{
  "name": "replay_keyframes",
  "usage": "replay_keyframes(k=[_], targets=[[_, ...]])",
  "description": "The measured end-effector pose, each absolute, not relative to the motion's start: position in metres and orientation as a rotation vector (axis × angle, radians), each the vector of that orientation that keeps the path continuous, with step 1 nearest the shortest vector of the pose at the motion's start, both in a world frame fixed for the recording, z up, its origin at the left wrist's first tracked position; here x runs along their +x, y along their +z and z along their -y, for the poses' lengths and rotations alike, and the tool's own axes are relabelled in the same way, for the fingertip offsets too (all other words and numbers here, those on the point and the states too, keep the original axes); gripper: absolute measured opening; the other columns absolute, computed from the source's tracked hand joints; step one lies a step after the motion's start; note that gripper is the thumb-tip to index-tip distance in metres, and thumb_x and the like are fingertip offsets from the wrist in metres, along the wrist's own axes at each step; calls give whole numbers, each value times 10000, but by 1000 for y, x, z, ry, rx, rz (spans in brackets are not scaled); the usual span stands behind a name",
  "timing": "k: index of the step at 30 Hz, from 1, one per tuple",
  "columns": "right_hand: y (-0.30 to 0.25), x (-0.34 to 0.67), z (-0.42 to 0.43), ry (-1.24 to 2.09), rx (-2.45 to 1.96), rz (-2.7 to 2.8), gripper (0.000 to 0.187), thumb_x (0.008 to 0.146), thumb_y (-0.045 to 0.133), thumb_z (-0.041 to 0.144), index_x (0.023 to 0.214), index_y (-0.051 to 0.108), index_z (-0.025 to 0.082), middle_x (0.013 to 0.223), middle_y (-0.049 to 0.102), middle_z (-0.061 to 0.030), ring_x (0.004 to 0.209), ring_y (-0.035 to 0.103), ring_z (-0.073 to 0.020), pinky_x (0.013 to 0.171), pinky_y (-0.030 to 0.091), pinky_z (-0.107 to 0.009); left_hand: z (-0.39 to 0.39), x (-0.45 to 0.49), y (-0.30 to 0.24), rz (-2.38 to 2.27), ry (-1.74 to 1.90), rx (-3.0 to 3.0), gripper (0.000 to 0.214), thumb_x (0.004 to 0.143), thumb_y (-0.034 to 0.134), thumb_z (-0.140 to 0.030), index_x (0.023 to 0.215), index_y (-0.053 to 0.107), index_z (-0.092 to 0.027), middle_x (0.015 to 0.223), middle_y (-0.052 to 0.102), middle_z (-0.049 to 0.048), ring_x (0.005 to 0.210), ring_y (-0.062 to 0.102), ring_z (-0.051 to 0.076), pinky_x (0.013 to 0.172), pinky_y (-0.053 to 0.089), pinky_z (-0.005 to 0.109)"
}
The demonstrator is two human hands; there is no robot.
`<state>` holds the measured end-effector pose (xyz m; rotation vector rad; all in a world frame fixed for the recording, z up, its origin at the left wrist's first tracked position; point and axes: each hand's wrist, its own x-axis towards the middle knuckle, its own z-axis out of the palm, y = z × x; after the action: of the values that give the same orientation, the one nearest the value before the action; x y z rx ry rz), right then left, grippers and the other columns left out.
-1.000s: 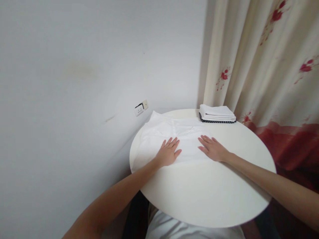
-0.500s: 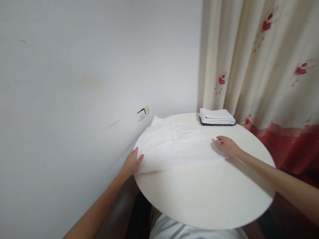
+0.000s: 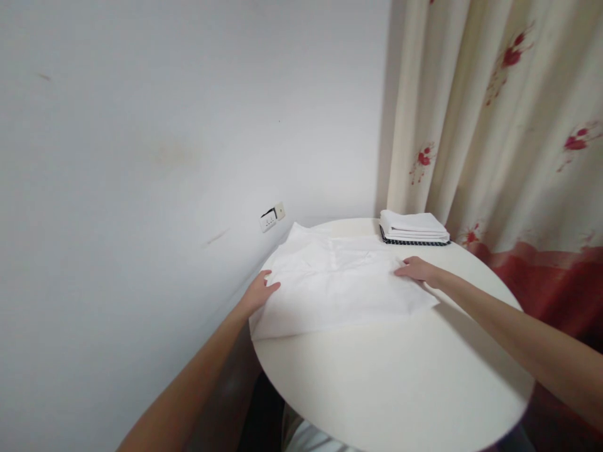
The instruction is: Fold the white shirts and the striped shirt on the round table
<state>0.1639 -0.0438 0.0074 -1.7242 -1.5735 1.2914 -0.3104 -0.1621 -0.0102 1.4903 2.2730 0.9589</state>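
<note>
A thin white cloth (image 3: 330, 285) lies spread over the far left half of a round white table (image 3: 391, 376), slightly wrinkled. At its left edge, my left hand (image 3: 258, 294) has the fabric between thumb and fingers. My right hand (image 3: 418, 270) pinches the opposite edge, where the fabric rises a little from the tabletop. One near corner hangs at the table's left rim; the other points right, below my right hand. Some fingertips of both hands are hidden.
A stack of folded white cloths (image 3: 414, 226) rests on a black-and-white patterned piece (image 3: 417, 242) at the table's far right. A wall (image 3: 188, 157) with a socket (image 3: 268, 220) borders the left side. A floral curtain (image 3: 471, 125) hangs behind on the right.
My right hand has moved left onto the cloth's edge and closed on it. My left hand has shifted slightly right and up. The cloth's near right part has lifted a little.
</note>
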Motion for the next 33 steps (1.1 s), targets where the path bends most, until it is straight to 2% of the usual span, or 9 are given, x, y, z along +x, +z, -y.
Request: replay_keyframes(k=[3,8,12,16,21,24,27,29,33], targets=[[5,162,51,1568,-1451,1489,277,670,755,217,928,681,148,858,767,-120,799,732,-265,670,596,-327,165,-313,-16,-2220,1008,1620,581,805,629,-350,1354,574,-170,1221,670,112,1164,630,282,1012,466,394],[17,144,62,1645,-1141,1481,667,661,667,136,1316,551,184,1049,768,-106,840,741,-274,750,608,-400,177,-309,-9,-2032,972,1750,606,826,610,-322,1411,573,-167,1475,558,98,1365,512,273,1177,335,387],[40,137,75,1615,-1056,1484,769,681,649,127,1422,475,238,1132,755,-98,865,745,-277,766,609,-406,187,-306,8,-1994,1051,1627,692,808,639,-285,1481,512,-183,1506,523,92,1368,516,269,1176,346,387],[55,164,107,1650,-1008,1409,823,702,655,139,1483,428,274,1216,729,-110,902,750,-289,793,612,-412,203,-299,25,-1844,1093,1558,744,784,687,-350,1491,501,-211,1488,542,81,1302,580,277,1115,428,382],[33,224,167,1651,-1165,1315,908,747,704,252,1556,309,373,1270,712,-65,937,751,-310,789,624,-449,234,-274,15,-1760,938,1586,803,764,699,-413,1508,476,-210,1424,607,81,1168,665,317,1004,520,426],[10,246,198,1613,-1299,1325,883,762,720,341,1556,334,351,1257,718,-72,959,748,-316,802,626,-454,240,-263,-3,-1757,881,1711,779,753,674,-410,1478,513,-175,1456,576,99,1269,598,328,1076,466,448],[-10,257,212,1511,-1391,1410,816,775,714,408,1526,414,299,1240,724,-89,992,739,-311,825,622,-429,235,-266,-16,-1812,858,1853,737,740,643,-389,1436,552,-162,1524,501,104,1409,459,316,1149,391,440],[-22,266,210,1371,-1455,1502,808,785,708,436,1522,426,264,1214,733,-95,1018,730,-299,842,613,-395,232,-272,-19,-1840,765,1918,717,762,606,-372,1449,533,-177,1532,491,102,1415,451,307,1133,414,440],[-37,279,196,706,-1729,1831,829,812,659,419,1540,387,131,1036,757,-139,909,726,-314,817,585,-437,236,-277,-14,-1997,655,2085,674,823,576,-377,1463,502,-178,1542,459,135,1361,507,320,1068,483,449]])
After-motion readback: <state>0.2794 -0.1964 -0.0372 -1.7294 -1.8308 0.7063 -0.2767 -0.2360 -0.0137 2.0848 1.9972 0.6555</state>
